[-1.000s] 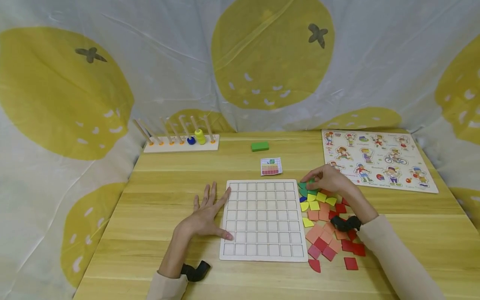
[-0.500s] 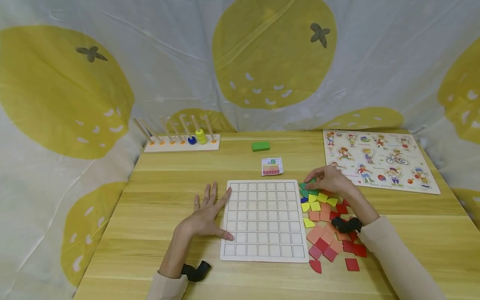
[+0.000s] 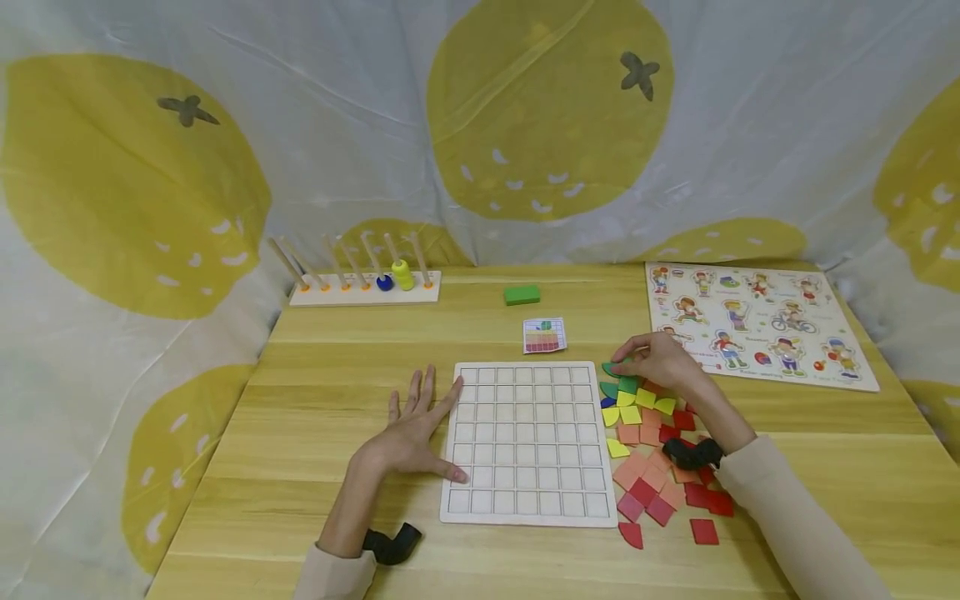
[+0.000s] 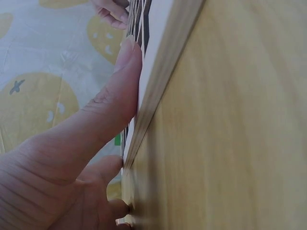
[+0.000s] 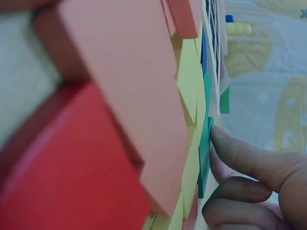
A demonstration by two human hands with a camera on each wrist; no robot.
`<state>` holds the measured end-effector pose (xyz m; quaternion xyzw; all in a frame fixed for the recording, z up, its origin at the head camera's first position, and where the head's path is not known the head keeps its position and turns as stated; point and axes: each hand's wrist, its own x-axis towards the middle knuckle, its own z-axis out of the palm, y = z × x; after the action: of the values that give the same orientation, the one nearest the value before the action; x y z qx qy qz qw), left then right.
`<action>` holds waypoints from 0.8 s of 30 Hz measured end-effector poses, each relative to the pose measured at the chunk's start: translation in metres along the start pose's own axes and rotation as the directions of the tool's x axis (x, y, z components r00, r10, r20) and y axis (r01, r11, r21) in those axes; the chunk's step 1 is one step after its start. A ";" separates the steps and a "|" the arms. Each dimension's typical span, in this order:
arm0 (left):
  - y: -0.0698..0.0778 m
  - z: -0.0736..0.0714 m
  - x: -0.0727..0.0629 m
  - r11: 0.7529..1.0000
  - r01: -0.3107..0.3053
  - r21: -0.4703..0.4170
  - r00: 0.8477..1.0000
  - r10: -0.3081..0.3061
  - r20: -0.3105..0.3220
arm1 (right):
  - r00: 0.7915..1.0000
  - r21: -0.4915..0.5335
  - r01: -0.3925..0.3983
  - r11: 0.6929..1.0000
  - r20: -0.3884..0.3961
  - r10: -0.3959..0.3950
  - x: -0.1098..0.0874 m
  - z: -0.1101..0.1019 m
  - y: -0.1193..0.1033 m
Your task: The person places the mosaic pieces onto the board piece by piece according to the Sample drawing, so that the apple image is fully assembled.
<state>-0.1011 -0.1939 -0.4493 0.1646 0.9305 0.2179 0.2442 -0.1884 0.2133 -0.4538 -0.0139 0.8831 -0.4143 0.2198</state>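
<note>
Left hand: left hand spread wide, thumb and index on the near-side edge of the grid board, gripping nothing; looks like a steadying hold.
Right hand: right hand narrow, fingers curled, thumb and index at the green piece; reads as a pinch, exact contact partly hidden.
Green piece: at right fingertips, just past the board's far corner from the left hand; more green tiles under and beside the same fingers.
Grid board: between the hands, flat, visible cells unfilled.
Yellow tiles: just bodyward of right fingertips, with the blue piece near.
Orange tiles, red tiles: further bodyward, below right wrist.
Pattern card: ahead, between both hands.
Picture puzzle: beyond right hand, to its right.
Doing it well: probably best to pinch thin edges only, lift clear of neighbours, keep left thumb light so the board doesn't skid.
Risk: crowded tiles could drag along.
</note>
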 end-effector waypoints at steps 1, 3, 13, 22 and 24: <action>0.000 0.000 0.000 1.000 0.004 0.001 1.000 -0.004 0.002 | 1.000 0.008 0.004 1.000 0.004 -0.004 0.000 0.000 0.001; -0.001 0.001 -0.001 1.000 0.010 0.000 1.000 -0.010 0.001 | 1.000 0.015 0.016 1.000 0.014 -0.016 -0.001 0.001 0.002; -0.001 0.000 0.000 1.000 -0.003 -0.016 1.000 0.003 -0.005 | 0.997 -0.072 0.052 0.996 -0.051 -0.056 -0.002 0.003 0.000; 0.000 0.001 0.001 1.000 -0.004 -0.013 1.000 0.004 -0.010 | 0.993 0.009 0.099 0.995 0.065 -0.099 0.000 -0.001 -0.003; 0.000 0.001 0.002 1.000 -0.003 -0.010 1.000 0.003 -0.009 | 0.989 0.032 0.113 0.993 0.094 -0.115 0.001 -0.002 -0.003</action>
<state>-0.1021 -0.1935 -0.4508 0.1636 0.9302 0.2236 0.2406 -0.1906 0.2123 -0.4511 -0.0812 0.8638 -0.4366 0.2379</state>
